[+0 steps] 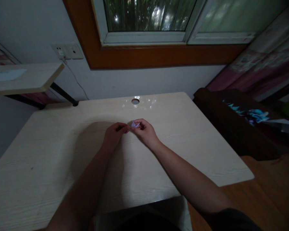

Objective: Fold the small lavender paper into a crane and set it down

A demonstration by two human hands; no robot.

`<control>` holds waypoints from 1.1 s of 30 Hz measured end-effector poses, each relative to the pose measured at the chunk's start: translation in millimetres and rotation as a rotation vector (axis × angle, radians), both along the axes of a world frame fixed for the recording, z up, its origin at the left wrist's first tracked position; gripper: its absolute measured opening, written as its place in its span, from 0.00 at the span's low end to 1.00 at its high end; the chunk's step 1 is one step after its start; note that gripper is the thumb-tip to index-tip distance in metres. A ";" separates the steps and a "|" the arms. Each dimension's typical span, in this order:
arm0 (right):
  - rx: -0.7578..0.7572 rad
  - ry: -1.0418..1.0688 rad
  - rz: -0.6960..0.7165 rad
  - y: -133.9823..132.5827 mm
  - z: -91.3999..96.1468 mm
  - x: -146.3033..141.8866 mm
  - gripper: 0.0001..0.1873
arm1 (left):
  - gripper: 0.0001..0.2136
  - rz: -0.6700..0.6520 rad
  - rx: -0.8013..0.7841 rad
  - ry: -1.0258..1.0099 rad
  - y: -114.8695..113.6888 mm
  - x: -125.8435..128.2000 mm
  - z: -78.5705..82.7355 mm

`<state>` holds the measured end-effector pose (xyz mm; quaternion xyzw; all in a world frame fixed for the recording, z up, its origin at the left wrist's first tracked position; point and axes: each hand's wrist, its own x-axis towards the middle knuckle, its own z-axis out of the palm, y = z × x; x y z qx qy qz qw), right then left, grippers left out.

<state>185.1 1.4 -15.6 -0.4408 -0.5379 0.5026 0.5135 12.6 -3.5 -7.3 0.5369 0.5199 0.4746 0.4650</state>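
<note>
A small piece of folded purple paper (135, 124), with pointed corners standing up, is between my two hands over the middle of the desk. My right hand (145, 131) is closed on it, thumb in front and fingers behind. My left hand (115, 134) is closed in a pinch at the paper's left end. The fingertips of both hands almost meet there, and they hide the paper's lower part and its left edge.
The pale wooden desk (183, 128) has a round cable hole (135, 101) near its back edge. A raised shelf (26, 77) on black legs stands at the left. A white cable (74, 77) hangs from the wall socket (66, 51). Dark furniture (226, 128) with blue items borders the right.
</note>
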 end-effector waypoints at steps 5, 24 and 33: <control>0.034 -0.039 -0.023 -1.2 3.8 0.4 0.13 | 0.09 0.042 0.007 0.071 -0.8 0.0 3.9; 0.087 -0.148 -0.040 -3.3 6.3 0.1 0.12 | 0.11 -0.044 0.060 0.092 -4.1 0.1 4.7; 0.116 -0.097 -0.031 -5.6 7.3 -0.2 0.12 | 0.13 -0.082 0.006 -0.041 -4.0 -0.7 10.4</control>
